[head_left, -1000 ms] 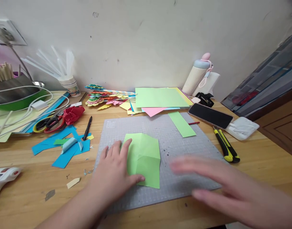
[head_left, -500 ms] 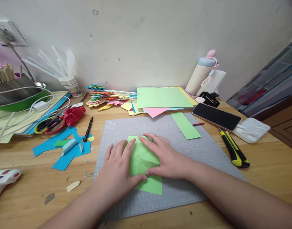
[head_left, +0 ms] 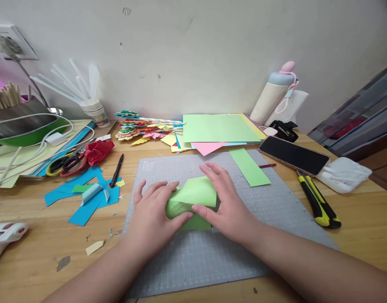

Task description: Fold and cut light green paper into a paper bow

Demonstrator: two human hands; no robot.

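Note:
A creased green paper (head_left: 196, 194), its upper part curled up, lies over the grey cutting mat (head_left: 180, 261). My left hand (head_left: 155, 210) has its thumb and fingertips on the paper's left side, with the fingers apart. On the right side, my right hand (head_left: 228, 206) rests its thumb against the paper's lower fold while its spread fingers are raised by the upper right edge. A flat green strip (head_left: 250, 167) lies on the mat's upper right part.
Blue paper pieces (head_left: 86, 210), a black pen (head_left: 116, 170) and scissors (head_left: 67, 164) lie left of the mat. To the right are a phone (head_left: 294, 155) and a yellow-black cutter (head_left: 319, 202). Stacked paper (head_left: 221, 128) lies behind.
The green paper has gone from nearly flat to curled up, and its lower edge has moved away from me. My right hand has shifted slightly right, its fingers lifted.

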